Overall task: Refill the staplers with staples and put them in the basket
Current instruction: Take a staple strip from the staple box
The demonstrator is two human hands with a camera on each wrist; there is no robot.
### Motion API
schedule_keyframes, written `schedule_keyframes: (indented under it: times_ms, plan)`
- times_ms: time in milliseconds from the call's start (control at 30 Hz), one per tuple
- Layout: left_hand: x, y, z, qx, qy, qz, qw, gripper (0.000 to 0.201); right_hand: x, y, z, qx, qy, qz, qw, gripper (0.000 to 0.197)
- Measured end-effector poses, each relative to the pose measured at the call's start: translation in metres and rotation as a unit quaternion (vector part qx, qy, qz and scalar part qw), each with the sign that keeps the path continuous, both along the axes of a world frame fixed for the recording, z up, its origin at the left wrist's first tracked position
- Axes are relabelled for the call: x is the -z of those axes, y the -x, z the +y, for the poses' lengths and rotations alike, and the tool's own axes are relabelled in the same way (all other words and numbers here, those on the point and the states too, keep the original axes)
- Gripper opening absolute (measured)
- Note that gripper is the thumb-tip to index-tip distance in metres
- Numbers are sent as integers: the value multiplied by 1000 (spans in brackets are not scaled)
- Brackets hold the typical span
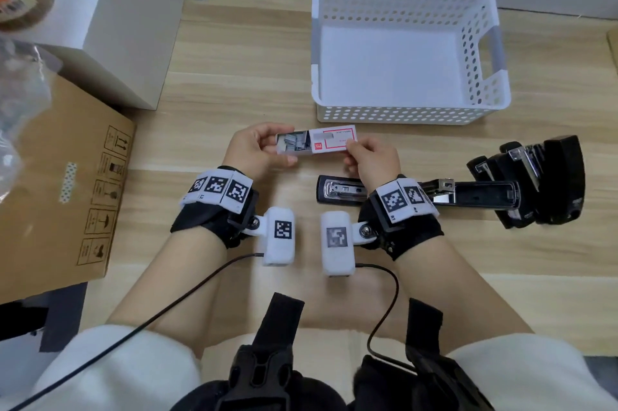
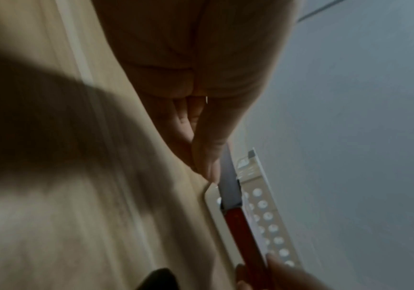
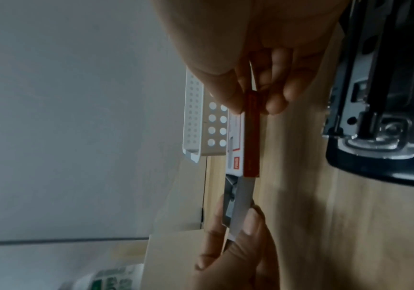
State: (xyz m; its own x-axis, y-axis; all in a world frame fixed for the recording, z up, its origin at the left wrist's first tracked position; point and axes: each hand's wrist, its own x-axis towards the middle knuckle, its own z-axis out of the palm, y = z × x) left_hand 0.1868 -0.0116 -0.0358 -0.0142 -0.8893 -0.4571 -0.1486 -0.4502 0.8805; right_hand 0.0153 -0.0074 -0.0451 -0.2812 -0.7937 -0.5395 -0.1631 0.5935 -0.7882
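Both hands hold a small white and red staple box [image 1: 317, 144] above the wooden table. My left hand [image 1: 259, 147] grips its inner tray, slid out to the left, with silver staples [image 1: 294, 142] showing. My right hand [image 1: 368, 156] pinches the red-edged sleeve [image 3: 251, 137] at the box's right end. A black stapler [image 1: 418, 194] lies swung open flat just below my right hand, its metal channel facing up. More black staplers [image 1: 541, 183] are piled at the right. The white perforated basket [image 1: 408, 109] stands empty behind the box.
A brown cardboard box [image 1: 67, 183] sits at the left with a white box [image 1: 133, 26] behind it. A jar and clear plastic bags fill the far left edge. The wall runs close behind the basket.
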Motion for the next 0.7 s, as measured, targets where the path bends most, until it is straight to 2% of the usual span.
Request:
schedule_keyframes:
  times_ms: [100, 233, 467, 600, 700]
  plan:
    - [16, -2, -10, 20, -10, -36, 999, 50, 0, -1, -3, -45, -7, 80, 996, 10]
    - [32, -4, -17, 41, -11, -76, 996, 53, 2, 0, -7, -87, -28, 132, 987, 21]
    - [35, -3, -18, 63, -6, -152, 986, 48, 3, -1, -15, -101, -79, 149, 980, 24]
    - [32, 1, -19, 76, 32, -218, 972, 43, 4, -2, -18, -115, -90, 173, 974, 26]
    - [31, 1, -20, 94, 46, -263, 959, 42, 6, -2, -20, -139, -100, 210, 962, 41]
